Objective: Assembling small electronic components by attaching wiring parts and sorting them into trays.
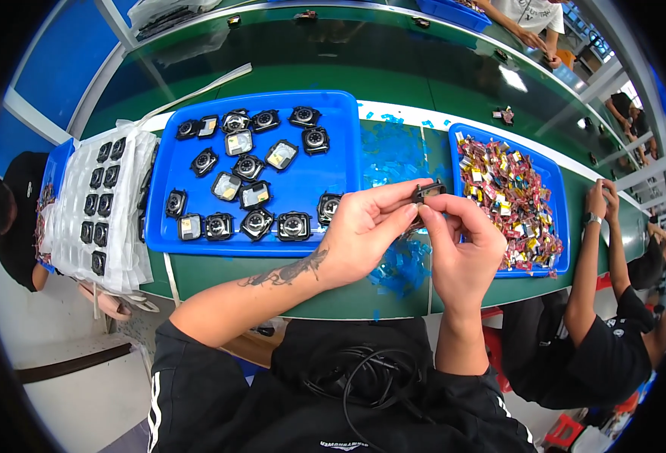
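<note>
- Casing (428,190), small and black, is held in mid-air above the table (337,300), between the two trays.
- It is pinched by the fingers of both hands; the exact part gripped by the right is hidden.
- It lies just beyond the fingertips, on the far side from the body; its long axis seems to be set sideways, though this cannot be told surely.
- Neither hand is clearly nearer: its left side is met by the left hand (365,235), its near right edge by the right hand (465,253).
- Below, blue film scraps (395,273) are scattered.
- Watch-like casings (248,167) are spread in the left tray (325,177).
- Small parts (507,204) are heaped in the right tray (564,234).
</note>
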`<state>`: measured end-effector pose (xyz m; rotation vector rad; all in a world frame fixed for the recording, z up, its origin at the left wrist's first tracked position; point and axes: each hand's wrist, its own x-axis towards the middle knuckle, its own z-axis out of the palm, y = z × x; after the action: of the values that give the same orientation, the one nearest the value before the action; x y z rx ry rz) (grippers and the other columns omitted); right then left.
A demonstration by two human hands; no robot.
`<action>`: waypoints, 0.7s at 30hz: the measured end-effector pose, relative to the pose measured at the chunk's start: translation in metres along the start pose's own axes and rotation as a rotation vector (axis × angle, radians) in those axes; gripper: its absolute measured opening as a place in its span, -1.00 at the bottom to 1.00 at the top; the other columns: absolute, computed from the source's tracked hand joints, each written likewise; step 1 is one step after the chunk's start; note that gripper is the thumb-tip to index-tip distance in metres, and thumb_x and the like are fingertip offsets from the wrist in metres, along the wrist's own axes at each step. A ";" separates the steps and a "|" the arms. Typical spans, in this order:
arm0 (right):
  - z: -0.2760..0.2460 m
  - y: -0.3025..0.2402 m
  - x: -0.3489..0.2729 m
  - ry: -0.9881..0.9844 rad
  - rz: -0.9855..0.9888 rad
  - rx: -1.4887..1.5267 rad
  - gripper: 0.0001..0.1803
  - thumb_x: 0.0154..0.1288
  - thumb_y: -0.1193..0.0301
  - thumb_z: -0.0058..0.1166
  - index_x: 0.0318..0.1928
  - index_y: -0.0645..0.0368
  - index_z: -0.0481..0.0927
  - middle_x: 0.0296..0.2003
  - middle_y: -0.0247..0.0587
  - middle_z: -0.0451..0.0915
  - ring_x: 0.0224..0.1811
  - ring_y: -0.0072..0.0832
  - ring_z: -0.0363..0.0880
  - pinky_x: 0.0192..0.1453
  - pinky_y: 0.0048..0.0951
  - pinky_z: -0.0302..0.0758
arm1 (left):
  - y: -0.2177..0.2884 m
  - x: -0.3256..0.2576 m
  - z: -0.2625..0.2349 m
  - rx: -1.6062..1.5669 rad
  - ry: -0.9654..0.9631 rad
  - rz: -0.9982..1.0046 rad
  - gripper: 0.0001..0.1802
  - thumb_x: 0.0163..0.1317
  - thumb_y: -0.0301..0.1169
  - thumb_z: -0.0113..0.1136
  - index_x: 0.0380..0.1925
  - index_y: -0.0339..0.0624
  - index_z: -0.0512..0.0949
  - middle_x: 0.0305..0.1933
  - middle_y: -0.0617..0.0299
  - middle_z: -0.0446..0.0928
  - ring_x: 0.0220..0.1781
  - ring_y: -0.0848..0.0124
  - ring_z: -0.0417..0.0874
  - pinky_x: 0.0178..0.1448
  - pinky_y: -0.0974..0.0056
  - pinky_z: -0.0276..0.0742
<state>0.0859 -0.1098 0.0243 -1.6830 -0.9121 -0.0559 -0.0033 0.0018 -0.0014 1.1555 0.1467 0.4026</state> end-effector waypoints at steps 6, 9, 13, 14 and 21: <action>-0.002 0.001 0.002 -0.016 -0.010 -0.006 -0.88 0.06 0.67 0.28 -0.35 0.26 0.66 -0.54 -0.36 0.53 -0.66 -0.74 0.18 -0.59 -0.62 0.11 | 0.001 -0.001 0.000 0.008 -0.017 0.016 -0.57 0.42 -0.55 -0.08 0.27 -0.37 0.34 0.10 0.12 0.54 0.13 0.49 0.52 0.21 0.36 0.48; -0.007 0.000 0.003 -0.047 -0.002 -0.036 -0.89 0.05 0.65 0.29 -0.37 0.25 0.66 -0.53 -0.36 0.53 -0.66 -0.73 0.18 -0.60 -0.62 0.10 | 0.002 -0.003 -0.001 0.047 -0.053 0.013 -0.57 0.43 -0.55 -0.07 0.28 -0.38 0.34 0.10 0.14 0.54 0.11 0.51 0.52 0.19 0.38 0.48; -0.010 0.001 0.003 -0.075 0.028 -0.009 -0.91 0.05 0.63 0.29 -0.39 0.23 0.66 -0.53 -0.37 0.53 -0.65 -0.72 0.19 -0.59 -0.63 0.10 | 0.002 -0.006 0.004 0.045 -0.041 0.005 -0.57 0.42 -0.54 -0.06 0.27 -0.38 0.34 0.07 0.16 0.55 0.06 0.56 0.52 0.14 0.43 0.47; -0.010 0.002 0.003 -0.078 0.024 0.006 -0.91 0.06 0.63 0.28 -0.40 0.22 0.65 -0.53 -0.37 0.54 -0.64 -0.73 0.19 -0.59 -0.63 0.10 | 0.001 -0.006 0.005 0.017 -0.024 0.016 -0.58 0.42 -0.54 -0.06 0.27 -0.38 0.35 0.06 0.18 0.55 0.05 0.58 0.52 0.13 0.44 0.47; -0.011 -0.004 0.002 0.036 0.041 0.011 -0.72 -0.01 0.57 0.37 -0.48 0.19 0.43 -0.60 -0.45 0.37 -0.62 -0.74 0.19 -0.60 -0.63 0.10 | 0.003 -0.006 0.001 0.111 -0.060 -0.017 -0.59 0.43 -0.52 -0.06 0.25 -0.37 0.38 0.04 0.16 0.57 0.03 0.57 0.53 0.11 0.44 0.48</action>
<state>0.0898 -0.1182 0.0321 -1.6847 -0.8496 -0.0538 -0.0091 -0.0005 0.0018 1.2737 0.1276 0.3479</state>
